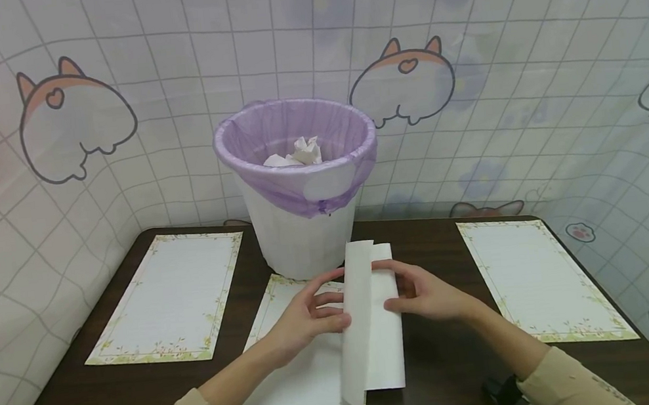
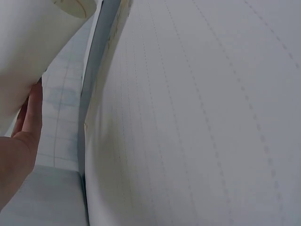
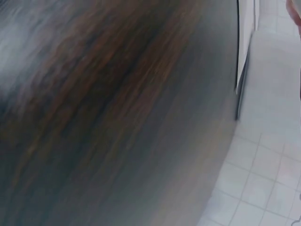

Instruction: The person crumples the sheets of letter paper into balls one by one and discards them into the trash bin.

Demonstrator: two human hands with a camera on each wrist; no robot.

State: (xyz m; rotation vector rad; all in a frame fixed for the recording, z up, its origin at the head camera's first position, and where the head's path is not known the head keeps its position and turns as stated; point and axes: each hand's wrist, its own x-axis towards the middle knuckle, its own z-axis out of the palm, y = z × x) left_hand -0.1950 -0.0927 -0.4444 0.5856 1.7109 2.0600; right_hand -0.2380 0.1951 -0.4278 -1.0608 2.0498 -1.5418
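At the middle of the dark table, in front of the white bin, the curled sheet is held between 2 hands, its left part bent over into a flap and partly above the bordered sheet; the left hand pinches the flap's outer side, its thumb and fingers bent towards the paper and the tips partly hidden; the right hand pinches the other side, thumb on the face and index finger near the upper part, the remaining fingers curled in; the right wrist view is too blurred and off to the side to add to this.

The curled sheet should be very light and springy, soft enough to bend with little force, apt to crease where pressed and to uncurl if let go; its smooth face may slide a little under dry fingers; the best hold is probably a light pinch on both long sides, about halfway along, so that neither end flops; a hard tug could tear it.
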